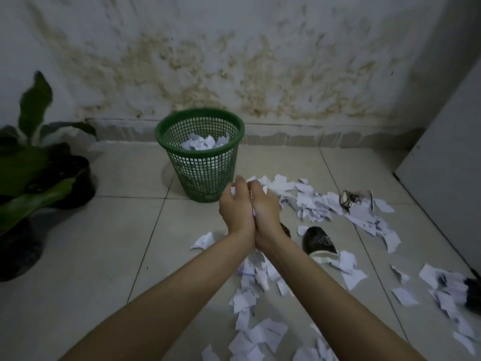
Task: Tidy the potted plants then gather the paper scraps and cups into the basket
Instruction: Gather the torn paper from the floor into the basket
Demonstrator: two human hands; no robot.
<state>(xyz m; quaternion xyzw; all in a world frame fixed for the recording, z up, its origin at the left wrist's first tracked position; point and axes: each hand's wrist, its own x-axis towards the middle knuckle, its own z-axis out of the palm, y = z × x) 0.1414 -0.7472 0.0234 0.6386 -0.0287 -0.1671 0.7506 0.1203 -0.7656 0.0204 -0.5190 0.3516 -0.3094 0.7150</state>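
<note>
My left hand (234, 209) and my right hand (266, 212) are pressed together, cupped around a bundle of white paper scraps that peeks out at the fingertips. They hover just in front of the green mesh basket (166, 134), which holds crumpled paper (204, 142) inside. Many loose paper scraps (312, 201) lie on the tiled floor to the right and below my arms. A dark paper cup (319, 242) lies on its side right of my right wrist. Another crushed cup (348, 198) sits farther back among the scraps.
Two potted plants in dark pots (65, 175) with broad green leaves stand at the left. A stained wall runs behind the basket. A white panel (447, 162) closes the right side. A dark object (472, 293) lies at the right edge among scraps.
</note>
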